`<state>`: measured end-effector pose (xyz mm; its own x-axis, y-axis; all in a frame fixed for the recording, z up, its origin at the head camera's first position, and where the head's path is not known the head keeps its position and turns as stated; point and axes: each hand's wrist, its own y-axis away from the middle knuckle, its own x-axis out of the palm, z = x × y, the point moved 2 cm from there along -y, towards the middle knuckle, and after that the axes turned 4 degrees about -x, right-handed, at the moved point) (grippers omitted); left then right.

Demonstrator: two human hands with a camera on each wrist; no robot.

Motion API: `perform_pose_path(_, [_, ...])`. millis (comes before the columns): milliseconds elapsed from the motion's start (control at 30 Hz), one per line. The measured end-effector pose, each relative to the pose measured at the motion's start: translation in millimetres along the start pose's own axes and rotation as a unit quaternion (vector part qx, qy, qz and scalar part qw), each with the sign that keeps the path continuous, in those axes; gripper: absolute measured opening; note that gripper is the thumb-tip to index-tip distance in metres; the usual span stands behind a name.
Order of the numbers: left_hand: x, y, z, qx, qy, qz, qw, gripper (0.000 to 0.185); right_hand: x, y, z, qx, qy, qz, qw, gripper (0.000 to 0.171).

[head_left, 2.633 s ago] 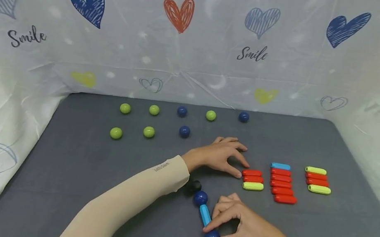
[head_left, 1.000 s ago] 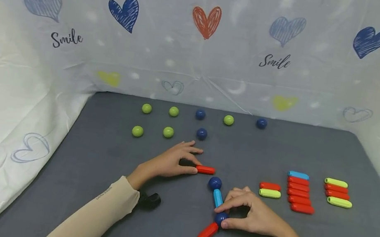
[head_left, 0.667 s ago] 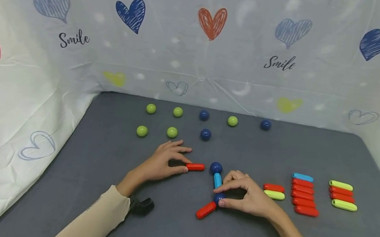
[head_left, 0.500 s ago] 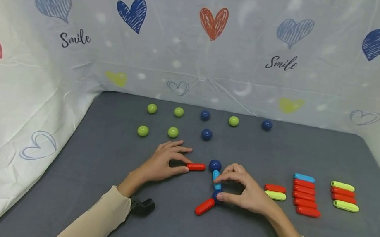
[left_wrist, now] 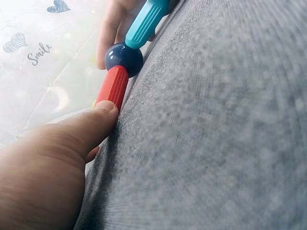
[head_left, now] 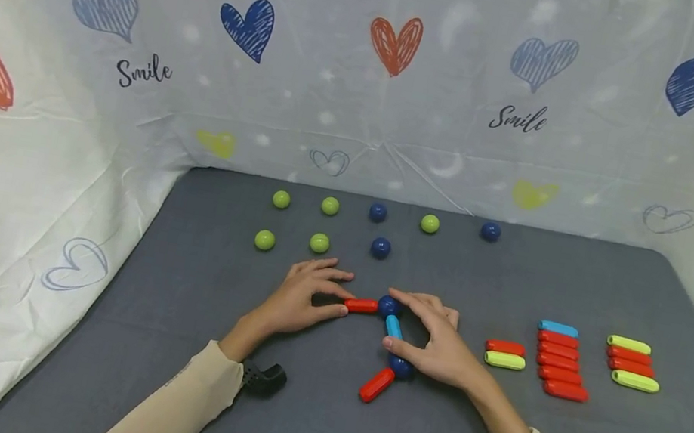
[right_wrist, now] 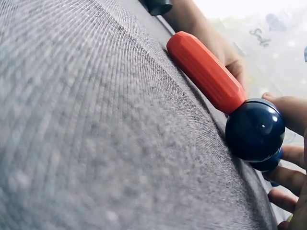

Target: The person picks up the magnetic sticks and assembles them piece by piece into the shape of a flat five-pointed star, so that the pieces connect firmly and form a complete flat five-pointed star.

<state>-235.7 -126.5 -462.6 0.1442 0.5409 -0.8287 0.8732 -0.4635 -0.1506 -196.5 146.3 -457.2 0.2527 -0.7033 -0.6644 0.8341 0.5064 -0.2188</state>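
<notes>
Five green balls (head_left: 319,243), five blue balls (head_left: 381,248), left hand (head_left: 299,299) pinching one red stick (head_left: 363,306), long axis sideways, right end touching a blue ball (head_left: 388,306), right hand (head_left: 438,340) grasping this ball.

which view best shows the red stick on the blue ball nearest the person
The right wrist view: the red stick is large and close, from its free end to the blue ball. The head view shows it whole but small. The left wrist view lacks it, showing another red stick in the left hand.
</notes>
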Motion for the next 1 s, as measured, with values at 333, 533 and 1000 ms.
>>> perform_pose_path(333, [2.7, -0.8, 0.3, 0.000, -0.003, -0.008, 1.0000, 0.027, 1.5, 2.6, -0.1, -0.005, -0.003, -0.005, 1.000, 0.070])
perform_pose_path(533, [3.2, -0.5, -2.0, -0.014, -0.007, -0.014, 0.9998, 0.026, 1.4, 3.6, 0.2, -0.014, -0.005, -0.010, 1.000, 0.069])
perform_pose_path(1000, [2.9, 1.5, -4.2, -0.026, -0.017, -0.032, 0.9990, 0.025, 3.3, 3.1, -2.8, -0.031, 0.001, -0.014, 0.999, 0.069])
